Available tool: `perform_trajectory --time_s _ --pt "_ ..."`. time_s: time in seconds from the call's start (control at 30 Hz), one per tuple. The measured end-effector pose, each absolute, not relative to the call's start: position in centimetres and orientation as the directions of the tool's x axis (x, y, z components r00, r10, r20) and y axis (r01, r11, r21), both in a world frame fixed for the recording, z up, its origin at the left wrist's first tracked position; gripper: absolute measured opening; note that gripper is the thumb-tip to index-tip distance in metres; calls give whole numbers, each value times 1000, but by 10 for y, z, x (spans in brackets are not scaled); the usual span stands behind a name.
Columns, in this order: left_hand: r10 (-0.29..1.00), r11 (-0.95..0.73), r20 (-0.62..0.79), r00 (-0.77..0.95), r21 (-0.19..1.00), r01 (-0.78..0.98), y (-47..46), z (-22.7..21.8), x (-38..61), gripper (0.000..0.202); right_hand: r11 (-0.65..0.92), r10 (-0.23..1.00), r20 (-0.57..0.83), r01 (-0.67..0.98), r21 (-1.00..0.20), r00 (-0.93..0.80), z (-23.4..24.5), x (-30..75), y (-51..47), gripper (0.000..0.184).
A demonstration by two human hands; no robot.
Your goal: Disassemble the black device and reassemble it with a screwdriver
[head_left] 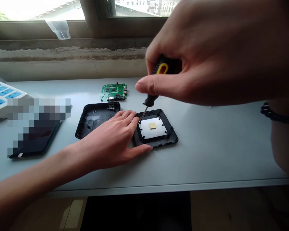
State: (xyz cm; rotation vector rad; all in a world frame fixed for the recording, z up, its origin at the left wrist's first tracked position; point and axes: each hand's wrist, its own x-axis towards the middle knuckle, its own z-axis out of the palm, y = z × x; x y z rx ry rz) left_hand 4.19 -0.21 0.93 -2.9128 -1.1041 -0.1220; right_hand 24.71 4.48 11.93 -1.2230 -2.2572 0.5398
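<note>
My right hand (207,54) is shut on a black and yellow screwdriver (151,100), holding it upright above the table. Its thin shaft reaches down to the upper left corner of a black plastic square casing part (170,136). My left hand (108,139) lies flat across that part's left side, with the fingers and thumb steadying it. Inside the part sits a white pad carrying a small gold square (152,125). To its left is a black plastic cover (96,117), partly under my left fingers. A green circuit board (113,92) lies behind them.
A dark phone-like slab (36,144), partly pixelated, lies left of the cover, and a white power strip with blue panels (4,93) sits at the far left. The grey table's front edge (170,186) runs below. A window sill lies behind, and a dark beaded bracelet (276,113) shows at right.
</note>
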Motion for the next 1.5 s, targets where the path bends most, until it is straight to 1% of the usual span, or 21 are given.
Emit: perform_trajectory --time_s 0.03,0.07,0.1,0.13,0.2,0.27,0.3,0.33,0.43,0.53,0.6,0.67,0.77,1.0,1.2,1.4,1.5 --pt "657 -751 93 748 4 660 -2 8 41 66 582 812 250 760 -291 -527 118 246 44 53" --pt "654 -754 100 750 4 657 -2 8 41 66 587 789 255 808 -43 -559 116 244 41 57" --pt "651 -757 107 752 5 654 -2 8 41 66 583 760 294 808 88 -580 115 242 38 55" --pt "647 -759 112 754 6 651 -3 8 41 67 589 737 335 801 108 -587 113 240 34 50" --pt "645 -761 105 757 6 648 -4 9 41 68 636 716 362 772 13 -596 111 238 29 36" --pt "647 -760 87 757 4 649 -4 11 41 67 673 716 313 737 -67 -625 110 239 28 26" --pt "649 -759 80 757 5 651 -4 11 41 67 691 704 295 720 -70 -646 111 240 29 24" --pt "651 -758 72 756 7 652 -4 11 42 67 715 678 290 698 -49 -675 111 241 31 23" --pt "655 -755 66 753 17 656 -4 11 42 66 750 609 308 657 77 -731 112 245 39 26" --pt "660 -750 71 748 22 661 -3 10 41 65 683 643 320 710 171 -696 113 247 43 37" --pt "664 -747 67 744 23 665 -4 10 41 65 657 659 324 729 194 -679 113 247 41 41" --pt "669 -743 52 742 29 668 -5 10 41 67 682 647 325 714 160 -690 113 245 37 40" --pt "676 -736 37 736 43 675 -5 11 42 69 725 627 347 686 69 -697 114 241 28 30" --pt "683 -731 38 730 45 681 -4 13 42 65 709 674 332 704 -42 -660 115 232 24 34" --pt "686 -728 33 727 15 686 -5 14 42 65 706 681 329 705 -60 -654 114 231 26 42" --pt "701 -713 17 713 42 700 -5 15 43 63 695 690 341 717 -63 -638 113 228 27 41" --pt "698 -716 28 715 52 697 -5 15 42 64 670 707 367 739 -71 -605 114 227 28 49"
